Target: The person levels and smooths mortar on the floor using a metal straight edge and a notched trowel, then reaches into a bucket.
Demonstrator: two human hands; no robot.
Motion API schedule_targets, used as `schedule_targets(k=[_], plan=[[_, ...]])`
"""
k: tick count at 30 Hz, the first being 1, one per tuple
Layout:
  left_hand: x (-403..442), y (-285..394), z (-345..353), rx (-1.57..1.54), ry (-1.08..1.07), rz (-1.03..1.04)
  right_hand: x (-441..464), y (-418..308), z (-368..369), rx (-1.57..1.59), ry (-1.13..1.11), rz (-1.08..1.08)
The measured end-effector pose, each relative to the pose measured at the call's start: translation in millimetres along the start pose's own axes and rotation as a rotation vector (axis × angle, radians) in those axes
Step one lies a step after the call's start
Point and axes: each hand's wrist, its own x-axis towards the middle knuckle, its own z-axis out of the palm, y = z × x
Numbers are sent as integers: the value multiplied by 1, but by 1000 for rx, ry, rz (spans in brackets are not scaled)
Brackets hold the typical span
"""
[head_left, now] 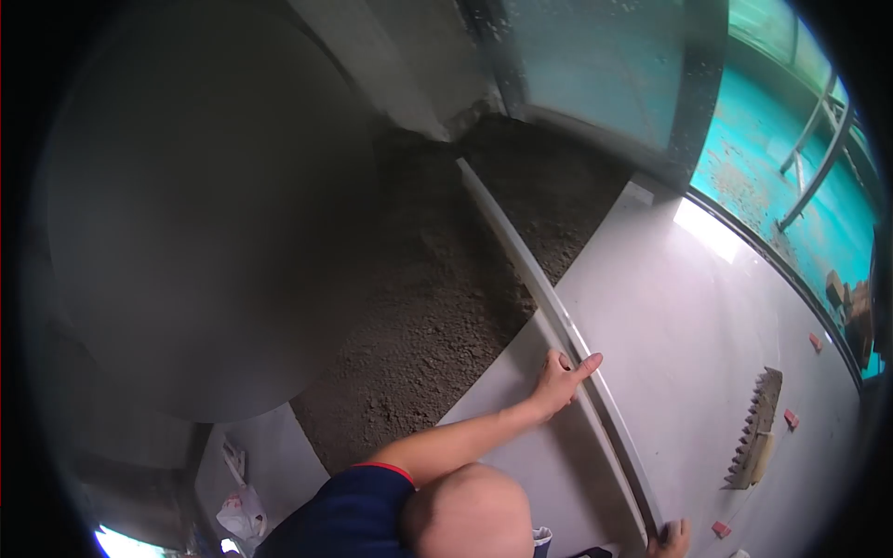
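Observation:
A long pale straightedge bar (527,263) runs diagonally from the lower right over the large light tiles (688,335). Its far end reaches across dark, crumbly mortar (400,363). My left hand (562,379) grips the bar near its middle, thumb laid over the top edge. At the near end, my right hand (672,539) is closed around the bar, partly cut off by the bottom of the view. Whether the bar touches the mortar along its whole length I cannot tell.
A notched trowel (760,432) lies on the tiles at right, with several red wedges (791,418) around it. A glass panel (605,74) stands behind the mortar. A plastic bag (241,510) sits lower left. A dark blurred shape (205,214) hides the left side.

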Motion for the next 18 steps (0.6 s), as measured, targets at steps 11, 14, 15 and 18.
schedule_targets(k=[11, 14, 15, 18], plan=[[-56, -71, -158, -138, 513, 31, 27, -103, -1, 47, -324, -55], [-56, -77, -182, -161, 592, 98, 16, -65, 14, -76, -671, 82], [-50, -84, -185, -131, 606, 111, 9, -56, 17, -36, -565, 2], [-21, -106, -169, -92, 630, 157, -7, -45, 25, -176, -435, 24]])
